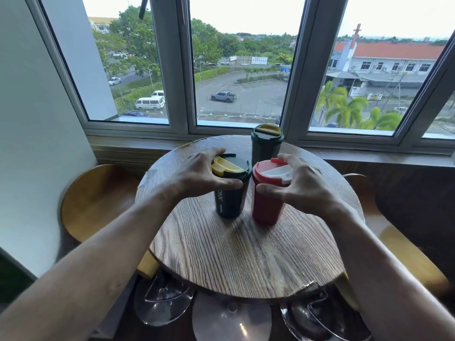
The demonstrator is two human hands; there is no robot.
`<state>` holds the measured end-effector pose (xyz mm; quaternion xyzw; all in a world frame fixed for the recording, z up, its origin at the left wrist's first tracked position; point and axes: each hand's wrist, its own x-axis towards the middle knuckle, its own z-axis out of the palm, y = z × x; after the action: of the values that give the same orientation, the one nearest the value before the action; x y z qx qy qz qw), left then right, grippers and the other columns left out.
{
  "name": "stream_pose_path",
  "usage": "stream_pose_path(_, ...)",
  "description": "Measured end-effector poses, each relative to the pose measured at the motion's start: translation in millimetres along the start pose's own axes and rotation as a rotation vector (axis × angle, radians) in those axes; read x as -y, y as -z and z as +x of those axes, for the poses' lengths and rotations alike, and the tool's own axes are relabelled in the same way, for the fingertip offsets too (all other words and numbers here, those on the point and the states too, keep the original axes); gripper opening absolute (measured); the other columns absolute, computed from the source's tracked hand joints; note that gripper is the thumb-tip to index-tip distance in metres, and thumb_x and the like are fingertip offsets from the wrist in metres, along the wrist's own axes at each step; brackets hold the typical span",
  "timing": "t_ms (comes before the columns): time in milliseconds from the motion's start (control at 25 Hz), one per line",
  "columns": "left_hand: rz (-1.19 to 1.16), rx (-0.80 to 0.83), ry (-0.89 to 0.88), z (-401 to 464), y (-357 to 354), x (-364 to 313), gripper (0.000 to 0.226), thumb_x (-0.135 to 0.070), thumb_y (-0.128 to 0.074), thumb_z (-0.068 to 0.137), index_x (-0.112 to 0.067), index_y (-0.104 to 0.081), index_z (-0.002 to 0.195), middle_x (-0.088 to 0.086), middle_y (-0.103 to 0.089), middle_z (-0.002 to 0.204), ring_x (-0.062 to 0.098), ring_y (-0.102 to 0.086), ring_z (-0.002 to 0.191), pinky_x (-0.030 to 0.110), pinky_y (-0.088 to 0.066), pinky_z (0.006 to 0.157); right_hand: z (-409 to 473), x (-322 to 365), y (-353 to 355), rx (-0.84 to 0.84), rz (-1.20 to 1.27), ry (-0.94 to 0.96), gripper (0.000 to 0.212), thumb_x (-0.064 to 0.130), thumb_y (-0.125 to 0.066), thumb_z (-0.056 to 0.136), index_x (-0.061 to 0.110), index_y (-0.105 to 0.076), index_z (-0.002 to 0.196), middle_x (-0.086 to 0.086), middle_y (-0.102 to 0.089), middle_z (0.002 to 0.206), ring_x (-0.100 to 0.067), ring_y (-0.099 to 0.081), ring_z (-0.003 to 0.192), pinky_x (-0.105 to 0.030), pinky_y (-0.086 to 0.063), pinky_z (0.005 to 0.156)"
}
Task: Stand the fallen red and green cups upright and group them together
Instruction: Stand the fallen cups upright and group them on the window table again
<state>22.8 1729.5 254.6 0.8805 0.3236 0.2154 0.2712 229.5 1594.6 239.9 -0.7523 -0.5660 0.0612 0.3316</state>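
Head view shows your left hand (197, 174) curled round the top of the near green cup (230, 193), thumb on its front and fingers over the yellow-and-dark lid, so that grip holds the cup just under the rim. Your right hand (302, 183) holds the red cup (267, 205) the same way, thumb on the front and fingers on the white-topped lid. Both cups stand upright, just beside each other, near the middle of the round wooden table (246, 262). A second green cup (266, 146) stands upright behind them, near the window.
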Motion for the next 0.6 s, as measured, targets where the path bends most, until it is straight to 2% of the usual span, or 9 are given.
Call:
stream_pose_path(120,0.01,0.008,-0.011,-0.7,-0.6,-1.0,0.105,-0.059,-0.078,0.055,-0.014,-0.04,0.142,0.005,-0.051,0.14,0.016,-0.05,0.122,0.033,-0.041,0.105,2.1,2.1,4.3,0.017,0.003,0.007,0.101,0.072,-0.075,0.052,0.022,-0.049,0.136,-0.001,-0.061,0.125,-0.015,-0.054,0.108,-0.024,-0.036,0.084)
stream_pose_path(280,0.009,0.021,-0.018,-0.3,0.5,0.2,0.106,-0.06,-0.077,0.054,-0.014,-0.041,0.142,0.004,-0.052,0.139,0.015,-0.051,0.121,0.033,-0.042,0.104,2.9,4.2,7.6,0.048,0.002,0.012,0.111,0.08,-0.066,0.043,0.021,-0.05,0.136,0.002,-0.063,0.124,-0.015,-0.056,0.11,-0.025,-0.038,0.085)
stream_pose_path(440,-0.042,0.071,0.005,2.7,2.2,3.1,0.104,-0.056,-0.079,0.053,-0.018,-0.041,0.142,0.001,-0.053,0.136,0.013,-0.052,0.119,0.033,-0.043,0.104,3.6,3.7,8.4,0.051,0.016,0.01,0.11,0.081,-0.064,0.043,0.023,-0.051,0.136,0.002,-0.062,0.125,-0.014,-0.056,0.11,-0.023,-0.037,0.085)
stream_pose_path(600,-0.135,0.125,0.031,3.9,3.8,7.2,0.103,-0.052,-0.082,0.053,-0.021,-0.039,0.142,-0.005,-0.053,0.128,0.011,-0.052,0.117,0.026,-0.042,0.101,2.8,4.4,9.2,0.085,0.003,0.024,0.111,0.082,-0.063,0.046,0.023,-0.047,0.139,0.002,-0.062,0.126,-0.013,-0.056,0.108,-0.026,-0.041,0.087)
